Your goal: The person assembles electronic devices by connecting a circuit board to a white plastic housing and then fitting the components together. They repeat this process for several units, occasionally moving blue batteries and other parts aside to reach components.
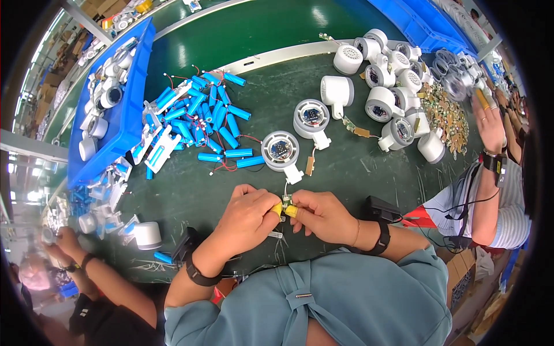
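My left hand point(249, 212) and my right hand point(324, 215) meet close together near the table's front edge. Both are closed in a pinch on a small green circuit board point(286, 199), whose lower part is hidden by fingers. Yellow wrapping covers the tips of both thumbs. A thin wire runs up from the board toward the stem of a round white housing point(281, 151), whose open face shows a dark circuit inside. Beyond it to the right lies a similar open housing point(312, 116), with a brown strip point(310, 166) hanging from its wire.
Blue cylindrical batteries point(213, 109) with red wires lie piled at left, beside a blue bin point(124, 124) of white parts. White housings point(381, 104), small boards point(447, 118) and clear rings point(453, 81) crowd the right. Co-workers' arms point(490, 132) reach in from both sides.
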Demonstrator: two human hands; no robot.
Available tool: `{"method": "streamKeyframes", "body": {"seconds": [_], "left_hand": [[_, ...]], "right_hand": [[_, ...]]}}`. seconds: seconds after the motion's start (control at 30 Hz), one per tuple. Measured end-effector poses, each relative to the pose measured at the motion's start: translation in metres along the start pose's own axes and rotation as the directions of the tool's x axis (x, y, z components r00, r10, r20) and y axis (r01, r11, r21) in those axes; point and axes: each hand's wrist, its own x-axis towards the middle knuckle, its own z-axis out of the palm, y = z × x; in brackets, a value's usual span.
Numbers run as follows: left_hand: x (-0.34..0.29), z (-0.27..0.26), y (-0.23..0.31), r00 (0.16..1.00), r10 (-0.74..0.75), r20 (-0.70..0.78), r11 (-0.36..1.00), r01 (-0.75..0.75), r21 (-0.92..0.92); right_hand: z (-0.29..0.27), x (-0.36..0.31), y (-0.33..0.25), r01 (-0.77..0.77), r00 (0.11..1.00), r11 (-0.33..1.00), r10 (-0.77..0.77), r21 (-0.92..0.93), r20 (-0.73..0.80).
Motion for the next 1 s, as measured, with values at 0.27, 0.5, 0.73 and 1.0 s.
{"method": "streamKeyframes", "body": {"seconds": [0.27, 0.5, 0.73, 1.0], "left_hand": [[0.001, 0.009, 0.010, 0.999, 0.012, -0.046, 0.992, -0.006, 0.129], [-0.002, 0.021, 0.027, 0.994, 0.026, -0.106, 0.969, 0.001, 0.247], [0.003, 0.018, 0.027, 0.994, 0.050, -0.094, 0.954, -0.020, 0.298], [0.000, -0.002, 0.007, 0.991, -0.122, -0.056, 0.982, 0.113, -0.154]], "right_hand": [[0.014, 0.003, 0.010, 0.248, 0.932, 0.880, -0.331, -0.406, -0.148], [0.018, 0.004, 0.018, 0.315, 0.854, 0.769, -0.486, -0.557, -0.188], [0.020, 0.006, 0.020, 0.319, 0.852, 0.754, -0.494, -0.574, -0.175], [0.019, 0.004, 0.016, 0.354, 0.829, 0.769, -0.522, -0.532, -0.202]]}}
